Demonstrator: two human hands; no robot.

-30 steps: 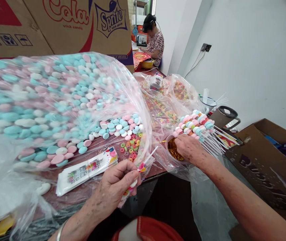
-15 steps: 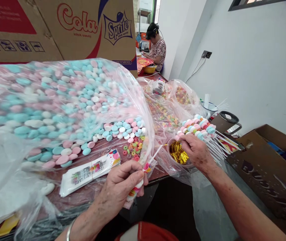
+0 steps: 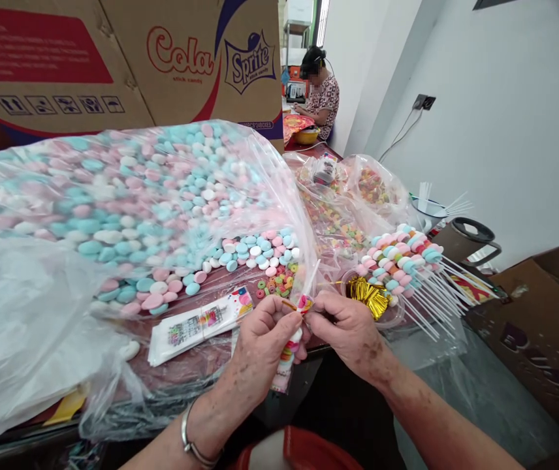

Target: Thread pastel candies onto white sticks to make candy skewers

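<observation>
My left hand (image 3: 260, 343) is closed round a candy stick in a small printed bag (image 3: 290, 346), its white stick pointing up and away. My right hand (image 3: 345, 326) pinches at the neck of that bag, beside my left thumb; a thin gold tie seems to sit there. Just beyond my right hand stands a clear cup of gold twist ties (image 3: 370, 295). A pile of finished candy sticks (image 3: 399, 254) lies behind the cup. A stack of printed bags (image 3: 201, 323) lies on the table to the left.
A large clear bag of pink, blue and white candies (image 3: 127, 196) fills the left of the table. Loose ring candies (image 3: 277, 282) lie near the edge. Cardboard cartons (image 3: 162, 59) stand behind; another box (image 3: 539, 326) sits at right. Another person (image 3: 323, 91) works far back.
My right hand left the cup of gold ties and came over to my left hand, meeting it at the bag's neck. My view shifted slightly left and down.
</observation>
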